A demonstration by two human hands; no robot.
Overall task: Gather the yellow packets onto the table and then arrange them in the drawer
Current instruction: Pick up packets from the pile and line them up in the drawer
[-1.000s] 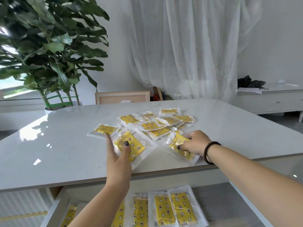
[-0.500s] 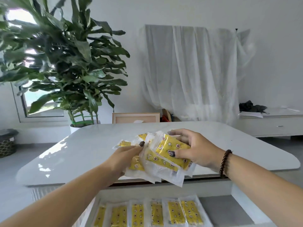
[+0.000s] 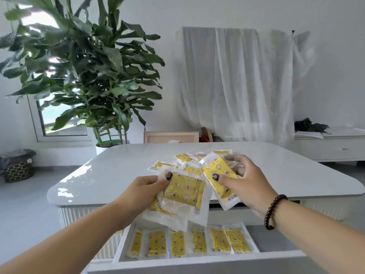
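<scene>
Your left hand (image 3: 147,189) grips a stack of yellow plastic-wrapped packets (image 3: 182,191), your right hand (image 3: 245,180) pinches another packet (image 3: 218,175) above the white counter (image 3: 110,175), where more wait; six already line the open white drawer (image 3: 197,263).

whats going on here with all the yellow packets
A person is sorting yellow packets. The left hand holds a small stack; the right hand pinches one packet above the table. More packets lie on the table, and a row already lines the open drawer below.
</scene>
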